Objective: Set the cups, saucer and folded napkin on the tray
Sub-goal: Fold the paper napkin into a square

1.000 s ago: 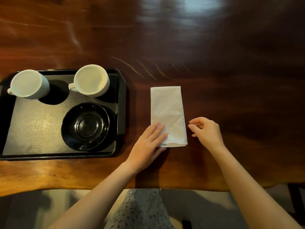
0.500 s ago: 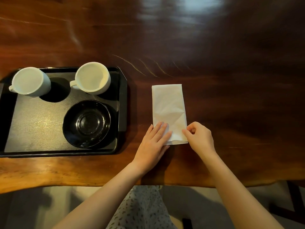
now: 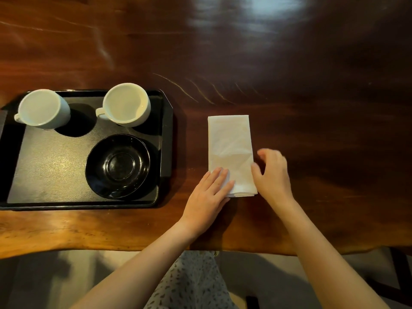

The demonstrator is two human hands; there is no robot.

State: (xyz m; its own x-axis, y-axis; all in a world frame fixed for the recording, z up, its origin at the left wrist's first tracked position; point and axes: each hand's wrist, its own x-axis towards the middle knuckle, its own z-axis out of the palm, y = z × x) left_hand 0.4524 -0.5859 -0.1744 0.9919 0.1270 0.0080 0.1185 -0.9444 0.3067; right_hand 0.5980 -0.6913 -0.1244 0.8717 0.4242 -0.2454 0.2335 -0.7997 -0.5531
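A black tray (image 3: 53, 166) lies at the left of the wooden table. On it stand two white cups, one at the back left (image 3: 43, 109) and one at the back middle (image 3: 127, 104), and a black saucer (image 3: 118, 166) at the front right. A white folded napkin (image 3: 230, 148) lies on the table to the right of the tray. My left hand (image 3: 208, 192) rests flat on the napkin's near left corner, fingers apart. My right hand (image 3: 273, 172) is at the napkin's right edge, fingers curled and spread, thumb touching the edge.
The dark polished wooden table (image 3: 289, 85) stretches far back and to the right, with a bright glare at the top. Its near edge (image 3: 133, 248) runs across the lower frame; patterned clothing (image 3: 191, 284) and floor show below.
My right hand came in from the right to the napkin's near right corner, then slid up along its right edge and opened. My left hand stays flat on the near left corner.
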